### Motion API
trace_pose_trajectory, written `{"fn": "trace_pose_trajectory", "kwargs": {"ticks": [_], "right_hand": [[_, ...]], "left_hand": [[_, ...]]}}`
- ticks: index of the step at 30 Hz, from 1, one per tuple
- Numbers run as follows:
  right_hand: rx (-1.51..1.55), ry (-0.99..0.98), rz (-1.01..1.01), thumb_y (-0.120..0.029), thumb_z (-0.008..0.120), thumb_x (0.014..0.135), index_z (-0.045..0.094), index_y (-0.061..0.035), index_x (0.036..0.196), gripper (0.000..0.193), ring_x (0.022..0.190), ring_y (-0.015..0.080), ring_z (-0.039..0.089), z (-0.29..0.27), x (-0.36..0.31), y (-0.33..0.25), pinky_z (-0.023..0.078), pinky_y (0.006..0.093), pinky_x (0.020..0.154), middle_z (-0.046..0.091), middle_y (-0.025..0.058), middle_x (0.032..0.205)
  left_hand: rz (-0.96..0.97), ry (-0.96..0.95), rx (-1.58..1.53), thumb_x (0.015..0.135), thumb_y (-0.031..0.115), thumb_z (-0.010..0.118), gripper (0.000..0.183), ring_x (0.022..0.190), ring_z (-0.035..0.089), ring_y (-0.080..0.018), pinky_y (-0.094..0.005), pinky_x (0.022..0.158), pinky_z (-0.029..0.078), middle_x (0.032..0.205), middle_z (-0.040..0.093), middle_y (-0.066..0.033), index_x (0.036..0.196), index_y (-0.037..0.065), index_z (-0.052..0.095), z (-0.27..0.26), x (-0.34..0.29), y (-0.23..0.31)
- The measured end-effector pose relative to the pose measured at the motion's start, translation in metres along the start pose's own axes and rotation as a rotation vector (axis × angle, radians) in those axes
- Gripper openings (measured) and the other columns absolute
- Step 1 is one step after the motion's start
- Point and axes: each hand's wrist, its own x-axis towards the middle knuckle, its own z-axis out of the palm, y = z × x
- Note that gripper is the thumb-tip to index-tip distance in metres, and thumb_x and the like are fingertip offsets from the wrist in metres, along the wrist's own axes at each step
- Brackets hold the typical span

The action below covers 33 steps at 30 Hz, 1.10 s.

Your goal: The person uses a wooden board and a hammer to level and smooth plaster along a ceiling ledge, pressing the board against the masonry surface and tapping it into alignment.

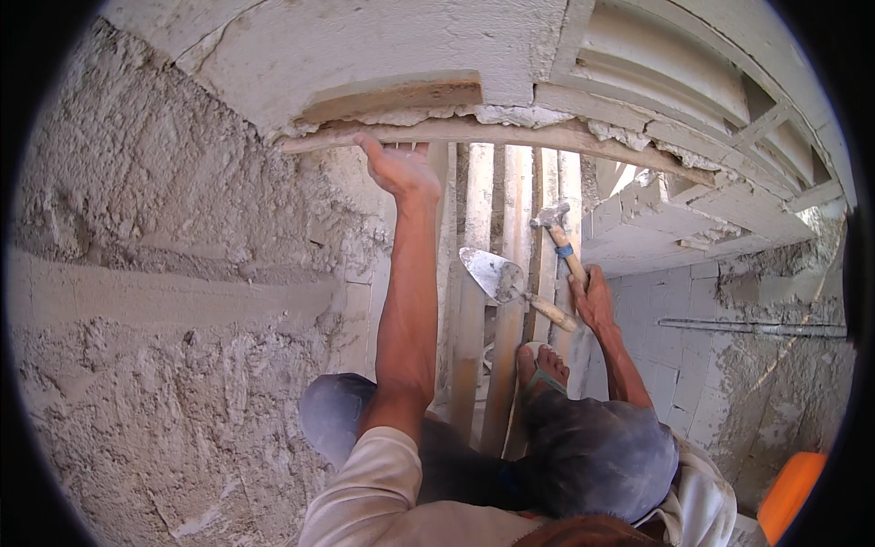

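Note:
My left hand (403,171) is raised to a long thin wooden strip (510,134) under the pale blocks, gripping its lower edge near the left end; the fingertips are partly hidden by it. Rough mortar (524,116) bulges along the strip's upper side. In my right hand (596,303) is a hammer (567,244), held by the lower part of its wooden handle, with blue wrapping below the metal head. A pointing trowel (497,273) with a mortar-smeared blade and wooden handle lies on the planks, just left of the hammer.
Several narrow wooden planks (469,337) run beneath me with gaps between them. My sandalled foot (544,369) is on them. Rough plaster wall (173,365) rises at left, a block wall (661,337) at right. A wooden piece (392,96) sits above the strip; something orange (791,497) is lower right.

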Motion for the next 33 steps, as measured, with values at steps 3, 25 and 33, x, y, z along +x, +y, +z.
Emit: {"fn": "trace_pose_trajectory", "kwargs": {"ticks": [3,25,33], "right_hand": [[0.011,-0.034,0.019,-0.032,0.061,0.093,0.052,0.0038,0.115,0.043,0.091,0.0476,0.061,-0.005,0.002,-0.004,0.046,0.0518,0.081,0.062,0.0313,0.098],[-0.143,-0.171,-0.039,-0.039,0.057,0.098,0.041,-0.0017,0.102,0.04,0.066,0.0305,0.063,0.0,0.017,0.017,0.051,0.0449,0.064,0.062,0.0188,0.075],[-0.06,-0.283,0.009,-0.048,0.049,0.101,0.035,-0.0066,0.097,0.044,0.052,0.015,0.053,0.0,0.008,0.003,0.046,0.0316,0.045,0.053,0.0072,0.068]], "left_hand": [[0.002,0.015,0.034,0.1,0.06,0.038,0.079,0.147,0.021,-0.0355,-0.0588,0.117,0.019,0.159,0.021,-0.015,0.156,0.01,0.015,-0.004,-0.001,0.003],[0.064,0.042,0.383,0.1,0.052,0.047,0.06,0.063,0.071,-0.0259,-0.0319,0.055,0.057,0.072,0.065,-0.0176,0.097,-0.007,0.058,-0.005,-0.025,-0.005],[0.1,0.136,0.578,0.101,0.045,0.047,0.053,0.068,0.073,-0.027,-0.0352,0.072,0.055,0.076,0.07,-0.021,0.096,-0.006,0.062,-0.002,-0.02,-0.015]]}}
